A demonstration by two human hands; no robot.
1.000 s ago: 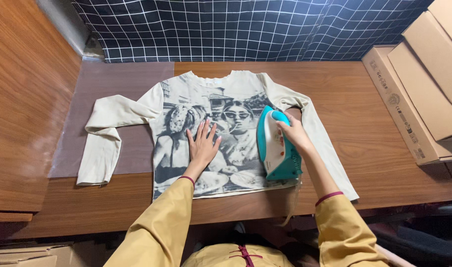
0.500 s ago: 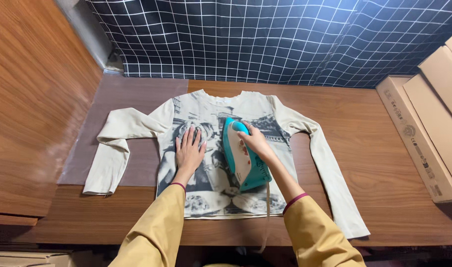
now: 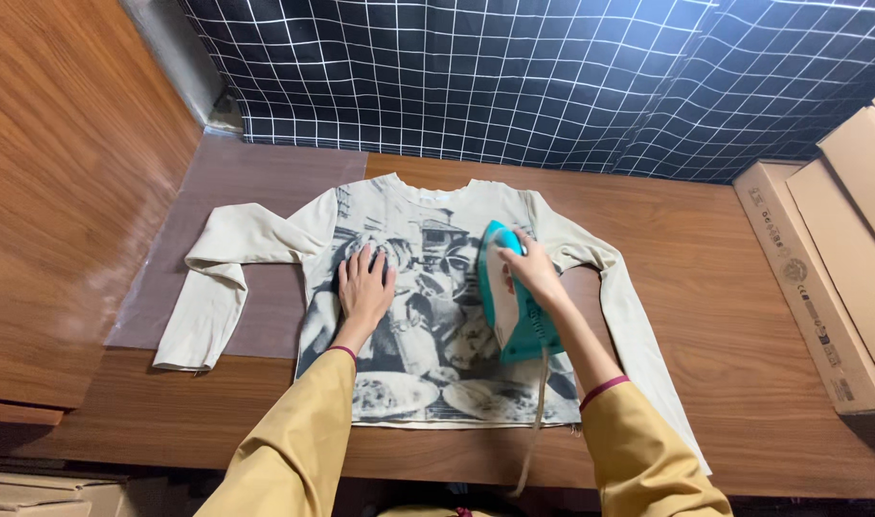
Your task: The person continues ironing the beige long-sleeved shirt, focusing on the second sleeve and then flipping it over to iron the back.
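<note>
A cream long-sleeved shirt (image 3: 265, 235) with a grey photo print lies flat, front up, on the wooden table (image 3: 705, 287). My left hand (image 3: 363, 285) presses flat on the print's left side, fingers spread. My right hand (image 3: 530, 271) grips the handle of a teal and white iron (image 3: 510, 311), which rests on the right half of the shirt's chest, tip pointing away from me. The iron's cord (image 3: 531, 431) trails toward the table's near edge.
A brownish mat (image 3: 255, 182) lies under the shirt's left side. Cardboard boxes (image 3: 825, 278) line the right edge. A dark grid-patterned cloth (image 3: 514, 77) hangs at the back. A wooden panel (image 3: 54, 191) stands on the left.
The iron has slid up the shirt's right side toward the collar. My left hand stayed flat on the print. My view shifted, so the shirt sits lower and more central in frame.
</note>
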